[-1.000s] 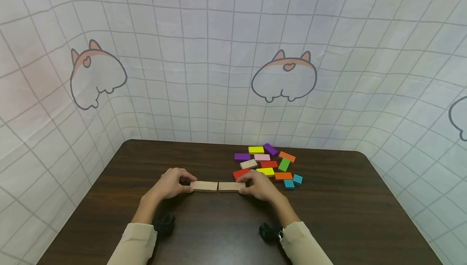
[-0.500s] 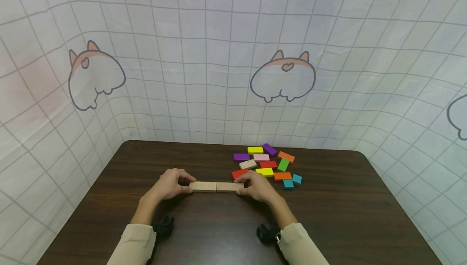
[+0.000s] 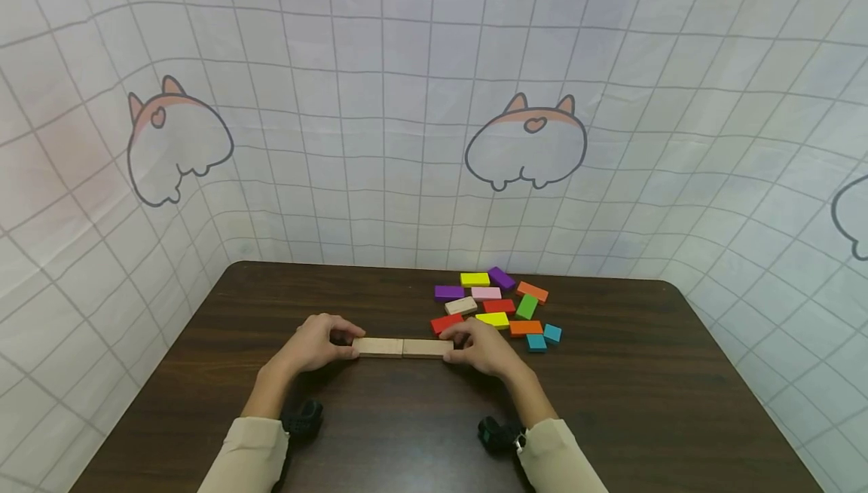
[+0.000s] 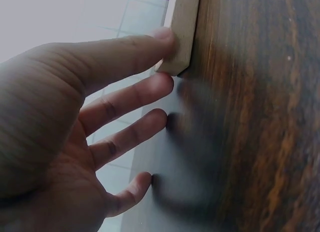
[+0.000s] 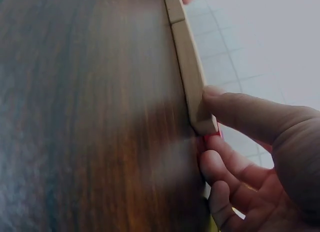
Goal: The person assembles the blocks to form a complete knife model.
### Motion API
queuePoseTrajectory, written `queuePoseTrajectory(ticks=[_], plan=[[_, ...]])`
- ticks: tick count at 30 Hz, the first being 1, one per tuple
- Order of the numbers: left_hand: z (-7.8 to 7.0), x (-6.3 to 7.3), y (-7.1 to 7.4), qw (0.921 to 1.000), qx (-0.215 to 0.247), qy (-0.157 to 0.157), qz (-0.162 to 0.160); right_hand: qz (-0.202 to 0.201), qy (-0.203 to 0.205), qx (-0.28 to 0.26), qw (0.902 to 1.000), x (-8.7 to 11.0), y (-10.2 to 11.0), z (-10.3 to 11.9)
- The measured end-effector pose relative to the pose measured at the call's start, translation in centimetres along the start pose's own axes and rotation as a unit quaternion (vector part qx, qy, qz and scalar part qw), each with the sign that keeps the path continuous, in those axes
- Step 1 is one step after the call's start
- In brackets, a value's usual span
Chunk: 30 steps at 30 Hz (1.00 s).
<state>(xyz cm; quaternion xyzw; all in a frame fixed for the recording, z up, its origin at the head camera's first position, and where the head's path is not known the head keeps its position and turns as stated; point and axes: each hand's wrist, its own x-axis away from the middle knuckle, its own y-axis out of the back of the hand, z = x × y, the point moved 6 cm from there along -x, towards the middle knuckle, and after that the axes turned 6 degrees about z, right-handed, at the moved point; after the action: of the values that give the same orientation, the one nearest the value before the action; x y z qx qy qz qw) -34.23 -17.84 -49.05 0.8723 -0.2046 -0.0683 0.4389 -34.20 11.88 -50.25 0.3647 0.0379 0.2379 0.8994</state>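
Two plain wooden blocks lie flat on the dark table, end to end and touching, in a left-right row. My left hand [image 3: 314,344] pinches the outer end of the left wooden block [image 3: 380,347]; in the left wrist view its thumb [image 4: 135,49] presses the near face. At the other end, my right hand [image 3: 483,347] grips the right wooden block [image 3: 426,349], its thumb [image 5: 240,106] on the near side. The index fingers are largely hidden behind the blocks in the wrist views. Fingertips of the left hand rest on the tabletop.
Behind and right of the right hand lie several coloured blocks, among them a red block [image 3: 447,324], a yellow block [image 3: 493,320] and a blue block [image 3: 536,343]. One more plain block [image 3: 462,305] is among them. A patterned white curtain [image 3: 380,199] borders the table [image 3: 631,372].
The narrow gap between the two wooden blocks has closed as the right block slid left. My right hand has since shifted very slightly right along its block; my left hand stays about where it was.
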Motion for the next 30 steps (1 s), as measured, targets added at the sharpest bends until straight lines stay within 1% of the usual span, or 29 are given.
queuePoseTrajectory(ticks=[3, 10, 23, 30], plan=[[0.05, -0.01, -0.08, 0.9999, 0.014, -0.004, 0.003, 0.003, -0.007, -0.008, 0.9999, 0.13, 0.09, -0.14], [0.08, 0.09, -0.05, 0.9997, 0.018, -0.015, 0.001, 0.0, -0.014, -0.011, 0.9998, 0.21, 0.05, -0.4], [0.15, 0.02, 0.18, 0.9997, 0.013, -0.019, -0.007, -0.002, -0.013, -0.021, 0.9997, 0.1, 0.08, -0.34], [0.23, 0.03, 0.07, 0.9997, 0.02, -0.013, -0.006, -0.001, -0.009, -0.026, 0.9996, 0.16, 0.0, -0.47]])
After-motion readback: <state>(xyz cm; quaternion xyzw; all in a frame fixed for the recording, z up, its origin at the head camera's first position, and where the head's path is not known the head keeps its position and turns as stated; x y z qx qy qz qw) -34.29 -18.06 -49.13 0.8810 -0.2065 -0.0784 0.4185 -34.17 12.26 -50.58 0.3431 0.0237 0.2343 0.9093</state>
